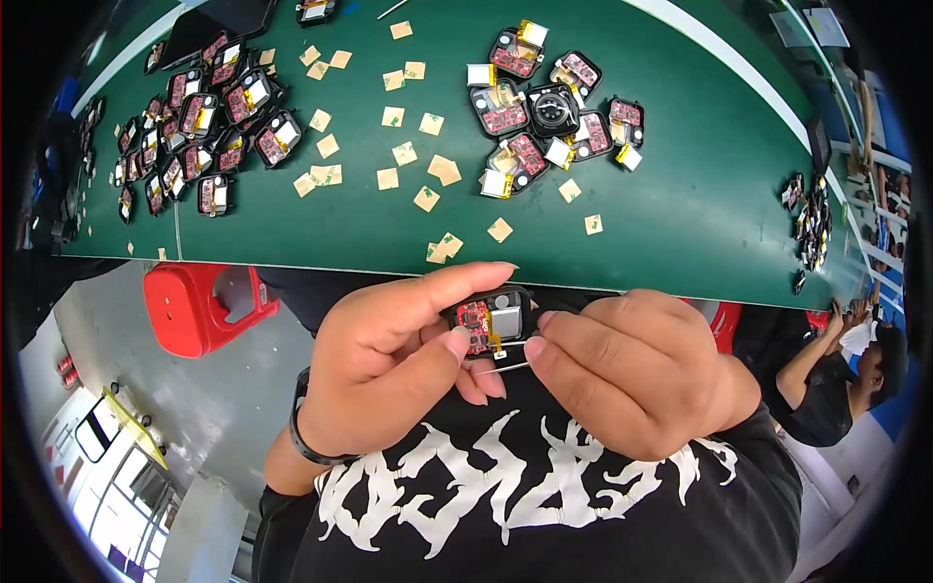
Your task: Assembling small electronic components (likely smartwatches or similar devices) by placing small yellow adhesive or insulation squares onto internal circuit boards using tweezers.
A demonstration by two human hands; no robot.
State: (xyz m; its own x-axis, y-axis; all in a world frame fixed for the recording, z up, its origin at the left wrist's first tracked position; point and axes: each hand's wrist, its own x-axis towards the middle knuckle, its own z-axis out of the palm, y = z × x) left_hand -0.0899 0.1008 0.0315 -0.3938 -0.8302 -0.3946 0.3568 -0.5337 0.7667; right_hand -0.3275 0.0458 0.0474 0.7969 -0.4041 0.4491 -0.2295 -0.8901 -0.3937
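In front of my chest, my left hand (374,355) holds a small black device casing (525,299) with its inside facing up. A red circuit board (473,321) and a silver battery (506,322) show in it, along with a yellow flex strip. The left thumb presses on the board's lower left edge. My right hand (632,374) pinches a pair of thin metal tweezers (507,367) between thumb and forefinger. The tips lie by the small white connector at the casing's lower edge. Whether they touch it, I cannot tell.
On the green table (671,214), a heap of similar open casings (199,117) lies at left and a smaller cluster (552,109) right of centre. Small beige paper squares (403,154) are scattered between. A red stool (185,306) stands at left; another person (826,389) sits at far right.
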